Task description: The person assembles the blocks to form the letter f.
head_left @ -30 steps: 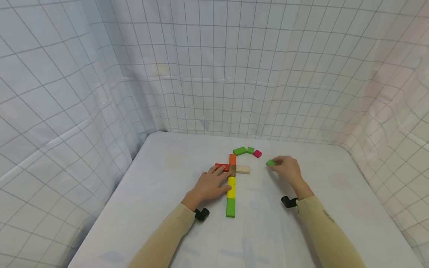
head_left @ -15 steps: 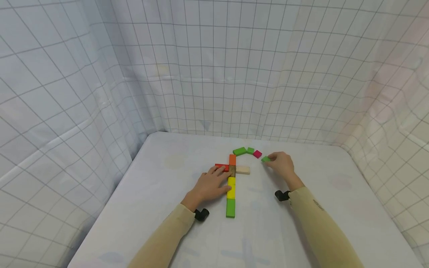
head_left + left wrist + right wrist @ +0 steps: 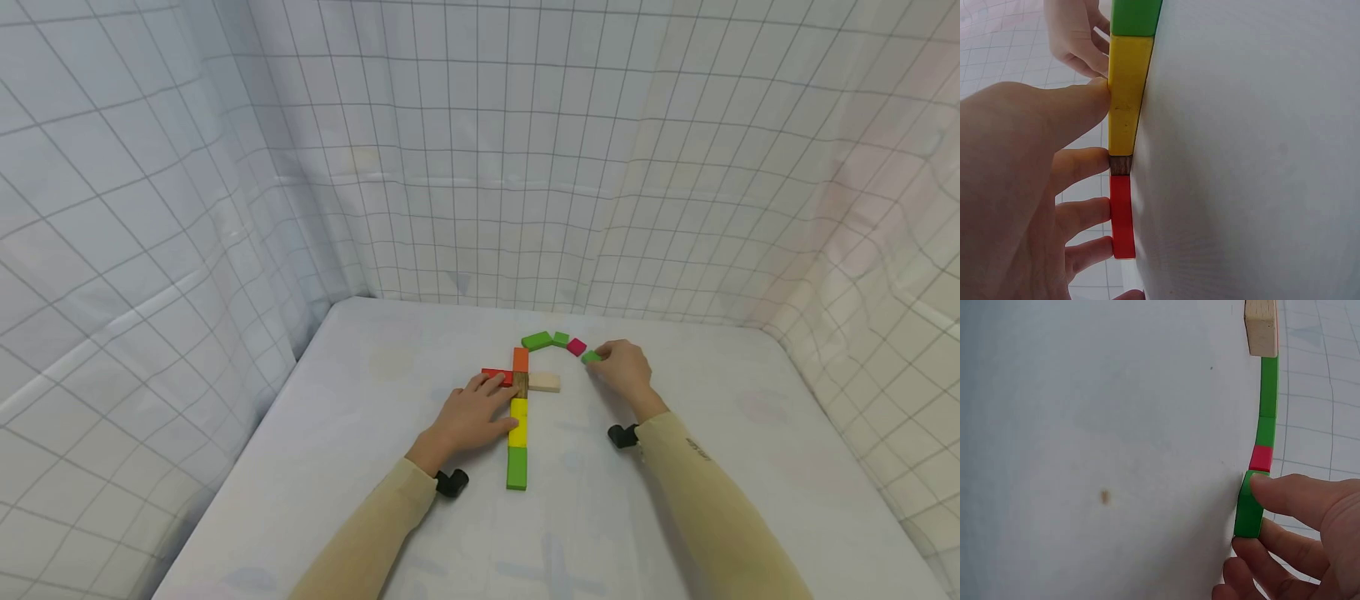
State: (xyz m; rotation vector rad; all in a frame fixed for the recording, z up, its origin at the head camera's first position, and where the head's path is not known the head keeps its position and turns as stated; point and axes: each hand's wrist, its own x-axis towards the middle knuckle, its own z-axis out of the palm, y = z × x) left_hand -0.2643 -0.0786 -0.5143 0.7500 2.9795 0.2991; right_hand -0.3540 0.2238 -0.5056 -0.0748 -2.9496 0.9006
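We rest our left hand (image 3: 472, 412) flat on the desk (image 3: 337, 433), its fingers straight and spread over the coloured blocks laid there. That grip is relaxed and wide, holding nothing: in the left wrist view the thumb presses the side of the yellow block (image 3: 1127, 94), and the other fingers (image 3: 1082, 215) touch the dark wooden block (image 3: 1120, 165) and the red block (image 3: 1122, 215).

Our right hand (image 3: 624, 371) pinches a small green block (image 3: 591, 357) between thumb and fingers. The right wrist view shows the thumb on top of it and a finger below, so this grip is narrow and closed round the small green block (image 3: 1249, 506). The block sits on the desk just beside the magenta block (image 3: 576, 346), and in the right wrist view the two look to be touching at a corner.

The magenta block follows a small green square block (image 3: 560, 337) and a longer green block (image 3: 537, 340), which curve in an arc at the far end of the desk. Nearer us runs a straight line: an orange block (image 3: 521, 359), the dark wooden block, the yellow block and a green block (image 3: 516, 467) at the near end. The red block lies to the left of the dark one, a pale wooden block (image 3: 544, 382) to its right.

A white gridded cloth (image 3: 480, 167) hangs round the desk.
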